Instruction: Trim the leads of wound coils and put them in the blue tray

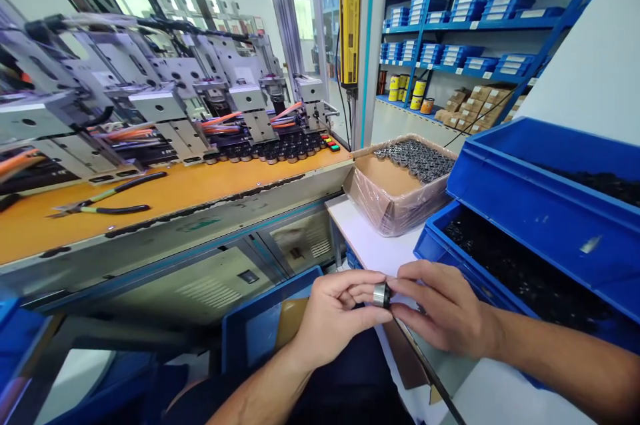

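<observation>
Between my hands is a small round metal part [381,294], with a silvery ring side and a dark face turned right. The thumb and fingers of my left hand [336,308] pinch its ring. My right hand [443,305] closes in from the other side, fingertips against the dark face. Whether these fingertips hold a separate small piece cannot be made out. Both hands are above the edge of a white table [373,238], in front of my lap.
Two blue bins [560,211] of small black parts are stacked at right. Behind stands a plastic-lined carton [380,201] of round dark parts. Pliers [110,201] and rows of round parts [285,148] lie on the orange bench [200,195] under machinery. A blue crate [235,338] is below.
</observation>
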A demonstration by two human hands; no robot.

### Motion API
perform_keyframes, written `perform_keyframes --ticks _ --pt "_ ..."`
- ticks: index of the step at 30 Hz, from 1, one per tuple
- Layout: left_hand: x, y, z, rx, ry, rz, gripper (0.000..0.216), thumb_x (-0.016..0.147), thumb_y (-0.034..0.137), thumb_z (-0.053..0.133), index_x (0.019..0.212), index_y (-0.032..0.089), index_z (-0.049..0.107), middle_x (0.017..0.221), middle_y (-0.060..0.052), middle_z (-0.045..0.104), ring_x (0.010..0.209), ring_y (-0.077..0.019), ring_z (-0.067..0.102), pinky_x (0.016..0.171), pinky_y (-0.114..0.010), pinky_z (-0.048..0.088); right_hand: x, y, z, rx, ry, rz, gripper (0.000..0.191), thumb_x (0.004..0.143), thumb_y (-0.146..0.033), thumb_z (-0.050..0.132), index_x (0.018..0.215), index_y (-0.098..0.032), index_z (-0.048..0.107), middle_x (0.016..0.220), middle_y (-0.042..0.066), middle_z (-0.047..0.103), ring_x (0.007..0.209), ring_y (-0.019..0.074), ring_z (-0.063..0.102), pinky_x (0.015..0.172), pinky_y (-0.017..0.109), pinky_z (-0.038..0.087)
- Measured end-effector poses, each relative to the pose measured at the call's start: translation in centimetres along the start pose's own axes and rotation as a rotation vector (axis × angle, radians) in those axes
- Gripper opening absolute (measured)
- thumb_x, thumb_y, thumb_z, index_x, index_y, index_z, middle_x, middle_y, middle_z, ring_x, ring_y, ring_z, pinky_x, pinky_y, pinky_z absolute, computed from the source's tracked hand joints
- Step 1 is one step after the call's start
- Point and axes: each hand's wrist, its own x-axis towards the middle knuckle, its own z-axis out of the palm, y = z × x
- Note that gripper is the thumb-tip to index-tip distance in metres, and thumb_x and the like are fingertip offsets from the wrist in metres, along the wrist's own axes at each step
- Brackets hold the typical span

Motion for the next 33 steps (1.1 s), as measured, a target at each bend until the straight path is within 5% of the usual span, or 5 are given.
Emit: perform_keyframes --ticks 18,33 --pt "0.36 -0.80 -0.55 0.018 0.008 0.036 0.037 0.057 0.011 0.089 0.092 0.017 0.079 0.083 -0.007 0.079 0.076 -0.0165 0.074 0.072 -0.024 0.060 -0.42 0.31 0.31 0.052 -0.061 0.005 0.025 0.092 -0.012 0.058 0.117 -0.011 0.058 0.096 0.011 0.064 0.085 0.0159 0.063 0.068 0.028 0.057" --pt "0.44 -0.80 -0.71 -0.059 -0.049 0.053 0.039 0.061 0.004 0.085 0.096 0.021 0.078 0.089 -0.003 0.080 0.080 -0.0122 0.075 0.076 -0.017 0.059 -0.36 0.36 0.47 0.055 -0.066 0.004 0.024 0.092 -0.011 0.059 0.116 -0.009 0.059 0.097 0.012 0.065 0.086 0.0169 0.064 0.069 0.028 0.057"
